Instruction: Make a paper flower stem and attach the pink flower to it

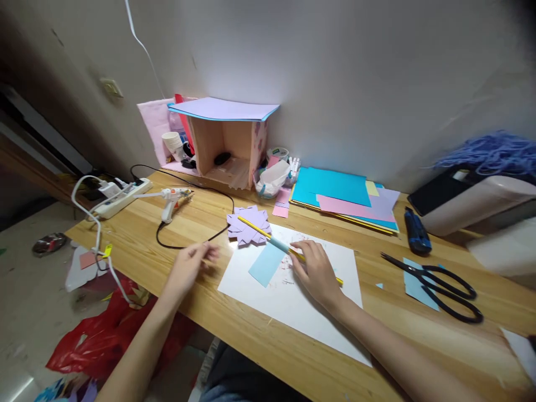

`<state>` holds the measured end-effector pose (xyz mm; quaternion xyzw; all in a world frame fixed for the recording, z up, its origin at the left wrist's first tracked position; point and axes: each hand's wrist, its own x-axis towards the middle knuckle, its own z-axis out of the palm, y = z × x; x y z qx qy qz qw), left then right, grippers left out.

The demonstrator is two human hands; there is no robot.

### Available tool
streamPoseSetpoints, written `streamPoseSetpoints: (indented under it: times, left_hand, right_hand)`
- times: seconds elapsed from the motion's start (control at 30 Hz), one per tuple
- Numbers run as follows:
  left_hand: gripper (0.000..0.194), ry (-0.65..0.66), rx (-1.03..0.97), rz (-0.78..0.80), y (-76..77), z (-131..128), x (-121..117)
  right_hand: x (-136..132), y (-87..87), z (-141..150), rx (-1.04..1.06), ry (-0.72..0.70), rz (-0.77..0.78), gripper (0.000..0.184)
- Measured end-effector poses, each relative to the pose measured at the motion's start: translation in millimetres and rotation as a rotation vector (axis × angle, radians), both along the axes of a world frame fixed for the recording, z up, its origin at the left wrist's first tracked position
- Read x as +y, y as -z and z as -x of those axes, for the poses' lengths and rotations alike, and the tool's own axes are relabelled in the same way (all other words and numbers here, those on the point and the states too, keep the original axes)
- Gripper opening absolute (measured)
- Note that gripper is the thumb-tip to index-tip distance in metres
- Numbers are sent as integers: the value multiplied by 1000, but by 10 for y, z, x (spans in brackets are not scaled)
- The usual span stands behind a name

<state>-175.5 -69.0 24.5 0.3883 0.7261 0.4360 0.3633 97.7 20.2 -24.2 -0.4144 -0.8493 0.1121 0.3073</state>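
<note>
My right hand [316, 271] lies palm down on a white sheet [318, 312], its fingers pressing a yellow pencil [255, 228] that has a strip of light blue paper [268, 262] wound round its middle. The pencil's far end rests over a purple folded paper flower [247, 226]. My left hand [190, 262] hovers over the bare wood just left of the sheet, fingers loosely curled and apart, holding nothing.
Black scissors [435, 285] and blue paper scraps [414, 285] lie right of the sheet. A blue utility knife [416, 231], a stack of coloured paper [343, 195], a small wooden box [226, 145], a glue gun [171, 201] and a power strip [121, 195] stand further back.
</note>
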Motion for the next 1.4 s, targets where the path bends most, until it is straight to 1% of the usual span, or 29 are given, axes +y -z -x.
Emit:
streamPoseSetpoints:
  times: [0.07,0.1,0.13,0.17,0.2,0.23,0.27,0.33,0.43,0.53,0.6,0.7,0.77,0.83,0.87,0.93,0.97,1.0,1.03,1.1,1.17,1.2,1.23,1.27,1.3,1.33,1.4]
  left_hand:
    - [38,-309,496,-170,4,400,117]
    - [38,-407,716,-182,13,586,182]
    - [42,-455,879,-156,25,754,250]
    - [46,-461,984,-86,39,902,320]
    - [50,-427,1036,16,55,1026,389]
    - [51,-367,1049,125,73,1128,456]
    - [48,-341,1028,236,93,1210,516]
    - [38,-288,997,280,134,1323,602]
    - [31,-258,978,289,169,1425,610]
    - [30,-266,992,275,132,1535,469]
    - [31,-286,1022,256,64,1639,322]
    - [32,-345,1089,225,-87,1787,85]
    - [33,-374,1091,169,-216,1797,-60]
    - [34,-418,1036,90,-368,1666,-191]
    - [34,-428,1001,39,-450,1540,-252]
    - [34,-502,929,-32,-616,1185,-367]
    - [33,-509,913,-58,-693,972,-417]
    - [32,-502,910,-73,-762,749,-462]
    - [30,-481,916,-77,-819,524,-498]
    - [26,-410,942,-85,-882,96,-537]
    - [19,-269,993,-105,-871,-293,-530]
    - [17,-198,1015,-137,-840,-474,-513]
    - [16,-128,1029,-171,-795,-649,-490]
    - [15,-66,1028,-187,-741,-820,-465]
    - [14,-27,1026,-231,-683,-984,-443]
    - [10,24,1016,-284,-626,-1139,-426]
    - [9,57,999,-332,-527,-1408,-417]
  right_hand:
    - [-22,9,-5,31,-50,-62,20]
    - [-31,18,-5,35,-77,-88,21]
    - [-38,32,-4,32,-109,-115,21]
    - [-40,48,-1,17,-134,-128,21]
    - [-38,66,4,6,-150,-143,21]
    - [-31,84,10,-2,-156,-152,22]
    - [-18,102,16,-7,-150,-156,22]
    - [17,132,23,-6,-104,-143,24]
    - [78,148,9,-3,-42,-38,23]
    - [126,127,-38,1,-30,73,20]
    - [155,105,-85,14,-21,93,20]
    - [227,102,-161,26,-2,100,20]
    - [288,118,-196,27,8,110,20]
    - [324,119,-198,28,15,103,20]
    - [318,101,-182,35,21,90,20]
    - [237,9,-113,66,22,82,21]
    - [161,-68,-60,91,7,111,22]
    - [65,-161,1,120,-51,178,23]
    - [-43,-266,70,142,-136,284,24]
    - [-269,-487,219,194,-302,562,28]
    - [-462,-685,357,310,-436,808,35]
    - [-535,-765,414,387,-482,897,39]
    - [-594,-831,456,476,-510,948,43]
    - [-637,-881,482,566,-507,971,45]
    - [-669,-915,488,630,-466,987,44]
    - [-690,-935,473,674,-410,1014,43]
    - [-709,-933,383,741,-284,1086,42]
